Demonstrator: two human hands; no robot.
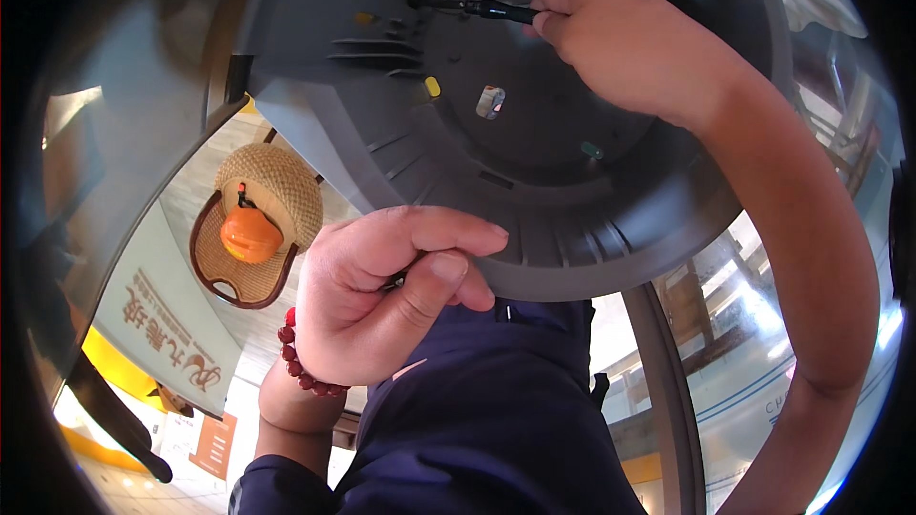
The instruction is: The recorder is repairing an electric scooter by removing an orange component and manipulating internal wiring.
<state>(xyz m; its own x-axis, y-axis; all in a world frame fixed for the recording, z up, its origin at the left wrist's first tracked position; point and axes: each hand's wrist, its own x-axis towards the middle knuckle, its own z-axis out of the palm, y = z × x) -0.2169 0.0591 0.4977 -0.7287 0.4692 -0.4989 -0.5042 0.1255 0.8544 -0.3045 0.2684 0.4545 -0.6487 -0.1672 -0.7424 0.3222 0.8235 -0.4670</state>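
Note:
My right hand (630, 48) is closed round the black handle of a screwdriver (491, 10). The screwdriver's thin shaft points left, its tip at a dark round post inside a big round grey plastic housing (572, 281). In front of the housing's near rim is my left hand (391, 291), a red bead bracelet (291, 353) round its wrist. Its fingers are curled in toward the thumb, and a small dark bit shows in the palm; I cannot make out what it is. Inside the housing are a yellow piece (432, 87), a shiny small square (490, 102) and a green piece (592, 150).
Down to the left, an orange helmet (251, 235) lies on a wicker chair (286, 176). A pale printed board (172, 315) stands nearer, on the left. A dark upright post (668, 401) and glass panes are at the lower right.

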